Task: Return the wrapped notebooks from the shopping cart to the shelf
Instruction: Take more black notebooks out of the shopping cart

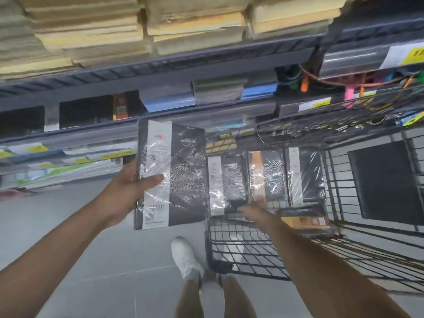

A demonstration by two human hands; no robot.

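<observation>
The left hand (128, 182) is holding a shrink-wrapped black notebook (183, 171) upright in the air, just outside the left wall of the shopping cart (229, 255) and in front of the lower shelf (68, 138). The thumb is pressing on the white paper band along the notebook's left edge, and the fingers are curling round behind the cover. The notebook is touching neither cart nor shelf.

Three more wrapped notebooks are lying side by side inside the cart, along its far end: one at the left (231, 180), one in the middle (267, 175) and one at the right (307, 173), each glinting under its plastic film. The right hand (254, 211) is reaching into the cart, its fingers lying at the near edges of the left and middle notebooks. The hand is blurred, so I cannot tell whether it is gripping or only touching.

A yellow-edged packet (305, 222) is resting in the cart near the right forearm. Stacks of yellowish paper (91, 31) are filling the upper shelf. A white shoe (185, 255) is standing on the grey floor (68, 226) beside the cart's near left corner.
</observation>
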